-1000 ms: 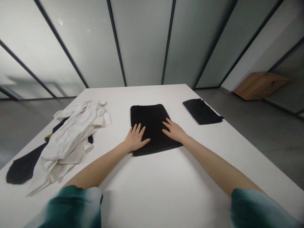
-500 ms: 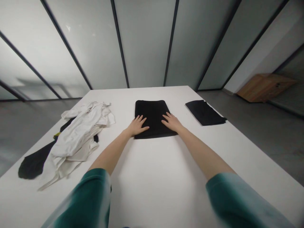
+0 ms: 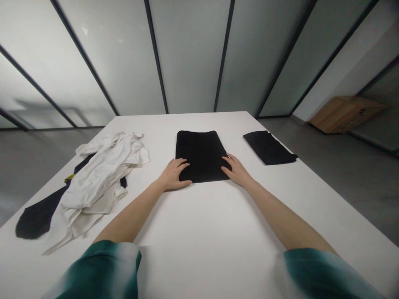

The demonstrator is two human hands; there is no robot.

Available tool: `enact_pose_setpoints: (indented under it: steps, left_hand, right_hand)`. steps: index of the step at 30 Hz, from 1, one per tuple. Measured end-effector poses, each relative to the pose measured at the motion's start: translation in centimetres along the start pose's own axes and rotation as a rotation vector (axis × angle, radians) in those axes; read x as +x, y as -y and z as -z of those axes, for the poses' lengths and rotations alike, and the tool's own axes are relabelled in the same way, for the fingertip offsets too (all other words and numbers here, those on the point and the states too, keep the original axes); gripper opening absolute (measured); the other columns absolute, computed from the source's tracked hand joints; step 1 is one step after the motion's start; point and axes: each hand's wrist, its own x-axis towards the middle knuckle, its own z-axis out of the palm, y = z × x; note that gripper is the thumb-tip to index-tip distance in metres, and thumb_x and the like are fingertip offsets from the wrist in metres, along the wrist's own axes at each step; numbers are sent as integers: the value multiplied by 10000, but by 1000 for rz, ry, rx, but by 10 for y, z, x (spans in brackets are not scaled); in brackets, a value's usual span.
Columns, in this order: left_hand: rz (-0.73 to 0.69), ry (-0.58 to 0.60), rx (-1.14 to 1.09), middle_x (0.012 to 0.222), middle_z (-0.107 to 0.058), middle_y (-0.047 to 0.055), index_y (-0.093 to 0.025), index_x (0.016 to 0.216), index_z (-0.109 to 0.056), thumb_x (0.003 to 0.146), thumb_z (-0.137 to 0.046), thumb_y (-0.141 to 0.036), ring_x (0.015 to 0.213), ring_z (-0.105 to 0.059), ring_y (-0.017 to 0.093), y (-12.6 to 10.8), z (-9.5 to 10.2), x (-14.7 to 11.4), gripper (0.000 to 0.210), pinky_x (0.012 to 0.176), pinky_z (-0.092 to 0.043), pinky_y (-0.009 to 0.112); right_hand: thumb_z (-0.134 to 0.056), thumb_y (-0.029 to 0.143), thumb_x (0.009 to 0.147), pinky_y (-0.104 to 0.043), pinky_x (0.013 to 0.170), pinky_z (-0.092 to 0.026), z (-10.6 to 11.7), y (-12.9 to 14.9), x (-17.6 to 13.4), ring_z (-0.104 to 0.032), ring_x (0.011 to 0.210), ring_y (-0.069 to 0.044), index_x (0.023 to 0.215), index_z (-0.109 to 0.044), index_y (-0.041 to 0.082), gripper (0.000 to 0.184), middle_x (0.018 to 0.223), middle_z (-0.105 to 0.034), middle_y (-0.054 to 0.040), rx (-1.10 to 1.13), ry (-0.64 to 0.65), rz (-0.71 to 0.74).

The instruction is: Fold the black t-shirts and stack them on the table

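A black folded garment (image 3: pixel 201 151) lies flat in a neat rectangle at the middle of the white table; its exact kind I cannot tell. My left hand (image 3: pixel 174 174) rests on its near left corner, fingers apart. On the near right corner lies my right hand (image 3: pixel 236 169), its fingers also spread and touching the cloth edge. Neither hand grips the fabric.
Another folded black cloth (image 3: pixel 269 148) lies near the table's right edge. On the left, a crumpled pile of white clothes (image 3: pixel 99 178) covers part of a dark garment (image 3: pixel 40 214). Beyond the white table (image 3: pixel 205 232) stand frosted glass panels; a wooden cabinet (image 3: pixel 346 114) is at far right.
Both hands have slid toward me and outward, from the upper surface of the black garment to its near corners. The garment looks unmoved.
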Motion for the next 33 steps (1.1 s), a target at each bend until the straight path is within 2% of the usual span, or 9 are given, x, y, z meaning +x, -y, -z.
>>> enact_pose_setpoints:
  steps: [5,9,12,18,21,24,26,30,33]
  left_hand:
    - [-106,14,-47,1296,-598,122,-207,1205,-663,815,-689,-474,1218,-550,289,-10,2,4,473,1074,-442,452]
    - [-129,13,-41,1253,-626,105,-220,1180,-695,864,-652,-400,1167,-576,264,-14,-2,5,366,1031,-472,424]
    - [-148,3,0,1258,-645,99,-221,1190,-702,887,-625,-330,1173,-583,261,-16,-5,5,331,1032,-472,427]
    - [-152,-19,10,1185,-701,84,-198,1126,-728,925,-547,-253,1134,-625,230,-18,-11,7,276,1006,-507,388]
    - [-81,-43,-23,1146,-724,67,-206,1114,-722,950,-501,-254,1090,-655,209,-18,-11,9,280,984,-527,364]
    - [8,-55,-42,1130,-735,68,-196,1133,-708,962,-488,-273,1053,-681,208,-18,-11,10,290,955,-542,354]
    - [36,-52,-51,1129,-737,75,-188,1139,-705,964,-485,-281,1050,-688,210,-17,-11,10,296,945,-546,348]
    - [20,-45,-63,1160,-733,66,-205,1156,-706,961,-478,-290,1081,-682,212,-14,-12,8,312,970,-541,360]
    - [-16,-44,-77,1164,-735,55,-218,1159,-710,958,-477,-294,1099,-673,207,-12,-13,7,317,985,-536,366]
  right_hand:
    - [-518,396,922,-575,1099,-391,7,9,0,-507,1296,-326,1295,-623,239,418,1370,-575,-136,-24,-23,106]
    - [-543,377,916,-551,1092,-399,12,20,0,-541,1249,-316,1236,-656,221,373,1264,-648,-125,-23,20,211]
    - [-589,405,896,-531,1099,-397,13,31,-2,-525,1280,-320,1232,-664,194,403,1279,-649,-136,-39,51,276]
    - [-696,532,814,-537,1104,-391,7,45,-4,-502,1313,-342,1311,-634,191,606,1385,-589,-149,-108,173,333]
    - [-687,477,833,-551,1093,-397,5,46,-2,-508,1305,-343,1320,-634,215,555,1388,-591,-139,-135,173,310]
    - [-666,319,829,-552,1084,-402,8,42,-1,-506,1307,-337,1326,-631,225,507,1388,-595,-122,-158,167,301]
    - [-648,218,788,-554,1083,-401,12,35,0,-495,1319,-334,1336,-625,227,549,1400,-587,-113,-170,175,287]
    - [-609,115,696,-558,1087,-398,24,9,-1,-507,1312,-328,1352,-621,242,669,1420,-579,-98,-151,170,234]
    - [-585,87,656,-550,1068,-427,31,-8,-1,-556,1263,-321,1316,-657,251,684,1393,-606,-87,-108,138,205]
